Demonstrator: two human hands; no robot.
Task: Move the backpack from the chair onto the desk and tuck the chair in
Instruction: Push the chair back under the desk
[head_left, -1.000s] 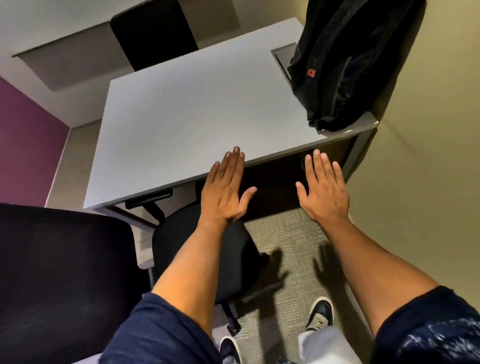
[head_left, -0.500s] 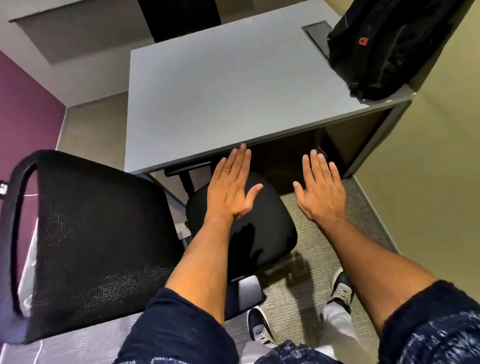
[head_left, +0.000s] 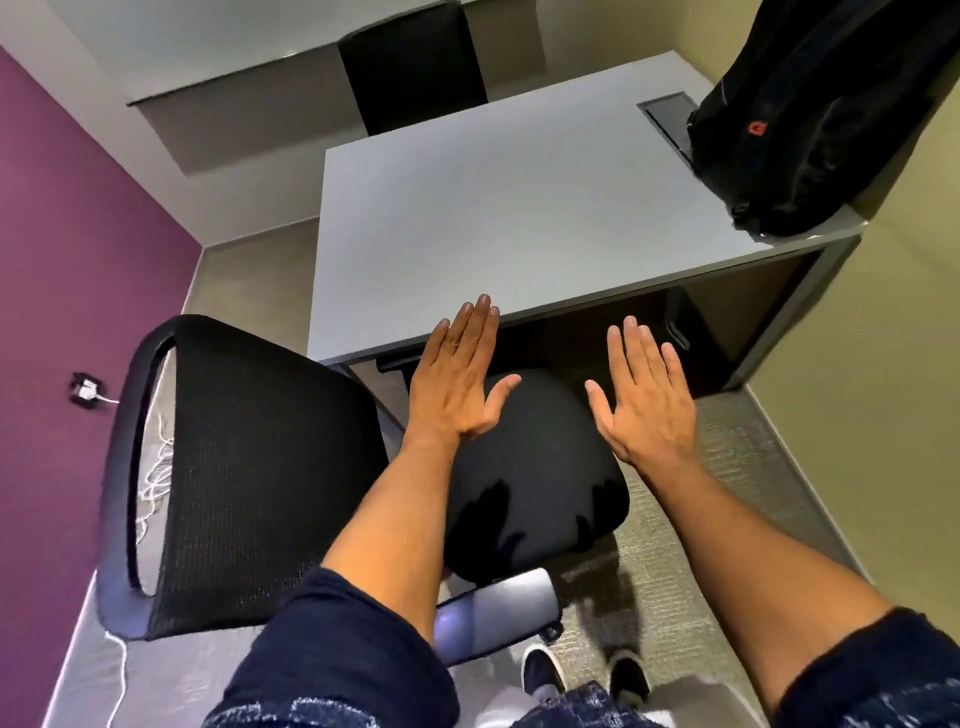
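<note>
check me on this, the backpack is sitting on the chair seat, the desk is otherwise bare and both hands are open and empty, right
Not quite. The head view shows the backpack on the desk's far right corner, not on the chair seat, which has nothing on it. The rest holds: the left hand and right hand are open and empty.

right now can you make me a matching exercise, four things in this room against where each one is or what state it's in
Things:
1. black backpack with a red logo
2. black cushioned chair seat
3. black mesh chair backrest
4. white cable

Places or states:
A. on the floor by the purple wall
B. on the far right corner of the grey desk
C. turned to the left, not facing the desk
D. mostly out from under the desk, below both open hands

Pairs: 1-B, 2-D, 3-C, 4-A
</note>
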